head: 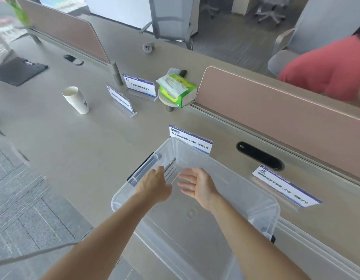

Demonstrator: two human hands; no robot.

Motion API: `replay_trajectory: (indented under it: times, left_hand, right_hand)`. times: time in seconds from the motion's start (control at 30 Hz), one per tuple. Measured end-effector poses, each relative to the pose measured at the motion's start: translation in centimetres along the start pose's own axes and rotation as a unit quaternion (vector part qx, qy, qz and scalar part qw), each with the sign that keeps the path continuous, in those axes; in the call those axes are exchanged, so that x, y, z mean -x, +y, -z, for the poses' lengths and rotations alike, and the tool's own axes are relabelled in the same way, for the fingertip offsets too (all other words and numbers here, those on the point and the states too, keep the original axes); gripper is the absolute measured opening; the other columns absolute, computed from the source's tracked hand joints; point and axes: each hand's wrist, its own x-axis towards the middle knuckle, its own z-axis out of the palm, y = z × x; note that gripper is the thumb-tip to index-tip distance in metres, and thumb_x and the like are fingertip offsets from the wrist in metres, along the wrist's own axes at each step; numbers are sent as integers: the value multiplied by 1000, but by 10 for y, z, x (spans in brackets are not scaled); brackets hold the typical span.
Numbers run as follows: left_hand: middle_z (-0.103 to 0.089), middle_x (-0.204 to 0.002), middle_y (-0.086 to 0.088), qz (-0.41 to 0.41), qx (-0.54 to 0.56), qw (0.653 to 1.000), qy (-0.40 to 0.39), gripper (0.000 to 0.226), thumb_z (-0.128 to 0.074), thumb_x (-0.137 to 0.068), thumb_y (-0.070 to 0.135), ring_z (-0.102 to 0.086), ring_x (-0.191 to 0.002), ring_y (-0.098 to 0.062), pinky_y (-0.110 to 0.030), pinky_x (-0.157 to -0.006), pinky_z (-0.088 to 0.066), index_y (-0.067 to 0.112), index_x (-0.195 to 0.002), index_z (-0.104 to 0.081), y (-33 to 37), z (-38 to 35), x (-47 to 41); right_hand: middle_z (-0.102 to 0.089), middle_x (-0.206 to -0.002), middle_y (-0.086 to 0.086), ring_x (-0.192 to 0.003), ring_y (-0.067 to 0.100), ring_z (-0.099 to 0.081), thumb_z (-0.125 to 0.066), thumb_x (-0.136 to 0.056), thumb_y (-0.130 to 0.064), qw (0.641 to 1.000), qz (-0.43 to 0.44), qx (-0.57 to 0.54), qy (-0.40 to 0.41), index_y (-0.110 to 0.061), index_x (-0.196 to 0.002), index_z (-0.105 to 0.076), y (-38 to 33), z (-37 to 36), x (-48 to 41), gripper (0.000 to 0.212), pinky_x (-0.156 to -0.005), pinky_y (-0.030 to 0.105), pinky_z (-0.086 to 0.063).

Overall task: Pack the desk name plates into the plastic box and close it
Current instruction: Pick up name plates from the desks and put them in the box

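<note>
Your left hand (154, 186) hung over the far left end of the clear plastic box (277, 211) at lower centre. Its fingers pointed down out of sight, so I cannot tell whether they held anything. Your right hand (198, 186) was beside it, palm turned inward, fingers loosely spread and empty. On the desk (74, 148), one name plate (190, 139) stood just behind the box, a second name plate (286, 185) to its right, and two further name plates (140, 85) (120, 100) in the upper middle near the paper cups (76, 100).

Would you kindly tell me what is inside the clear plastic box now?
The left hand and right hand reach into the plastic box. Its visible floor looks bare. Something clear sits at the end wall, partly covered by the left hand; I cannot identify it.
</note>
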Motion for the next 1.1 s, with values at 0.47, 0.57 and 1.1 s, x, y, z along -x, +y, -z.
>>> replay_trajectory:
  times: [0.47, 0.57, 1.1]
  left_hand:
    - [-67, -117, 2, -219, 219, 950, -45, 27, -55, -91, 25, -62, -106, -19, -21, -79, -44, 23, -116, -64, 87, 18, 76]
    - [-73, -102, -2, -274, 244, 927, -75, 17, -54, -90, 24, -67, -95, -22, -26, -75, -52, 25, -98, -69, 117, 9, 99]
    - [-51, -54, 10, -395, 262, 870, -136, 17, -57, -87, 30, -41, -38, -2, -15, -42, -34, 23, -74, -66, 293, -21, 213]
  right_hand:
    - [-75, -84, 4, -69, 22, -69, -46, -99, -30, 960, 162, -30, 227, -11, -95, -70, -29, 31, 188, 30, -66, 30, -49]
    - [-75, -82, 5, -69, 23, -68, -49, -98, -28, 939, 184, -49, 287, -12, -86, -71, -19, 57, 233, 29, -65, 30, -48]
    - [-65, -77, 8, -60, 21, -57, -53, -96, -24, 869, 267, -139, 392, -9, -86, -68, 16, 231, 403, 23, -58, 29, -42]
